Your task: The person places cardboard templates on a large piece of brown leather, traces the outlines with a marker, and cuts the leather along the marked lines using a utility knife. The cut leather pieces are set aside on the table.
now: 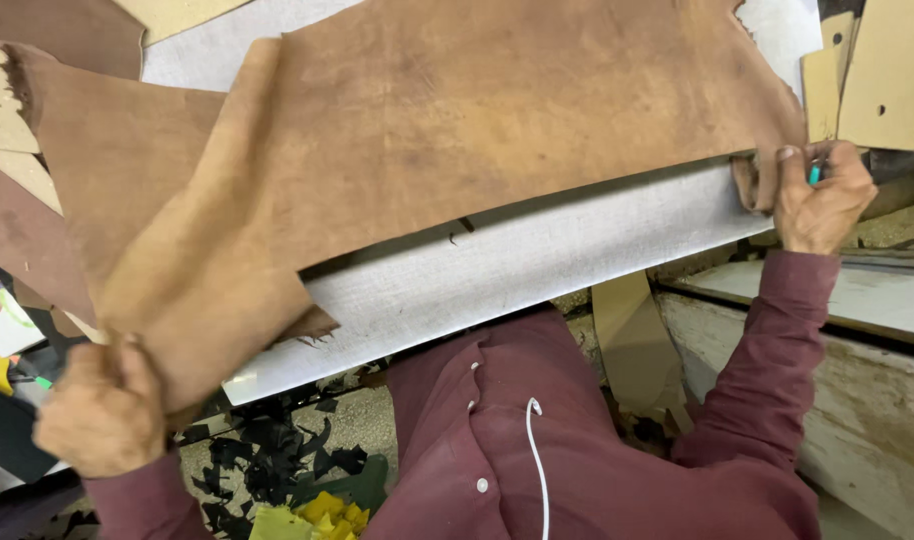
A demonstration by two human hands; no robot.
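Brown leather fills most of the view: a large tan hide (457, 120), soft and mottled, held up by a person's two bare hands above a pale grey cutting board (537, 260). The left hand (102, 410) is closed in a fist around the hide's lower left corner, where the leather bunches and folds over just above the knuckles. The right hand (822, 195) pinches the hide's lower right corner between thumb and fingers, and a small teal object, too hidden to identify, shows between those fingers. Between the two hands the hide's bottom edge runs in a long, nearly straight line, lifted off the board so that a shadow falls beneath it.

Both arms wear dark red sleeves, and the chest of the matching dark red shirt (537, 440) with white buttons sits below and between the hands. A thin white cord (539, 470) hangs down the shirt front.

Beyond the left hand, a second darker brown hide (37, 240) lies under the tan one. Above and beside the right hand hang flat cardboard patterns (887, 70), some with small punched holes. Below the left hand, toward the shirt, black scraps (267, 460) lie scattered on the floor beside a bunch of yellow scraps (327, 515).
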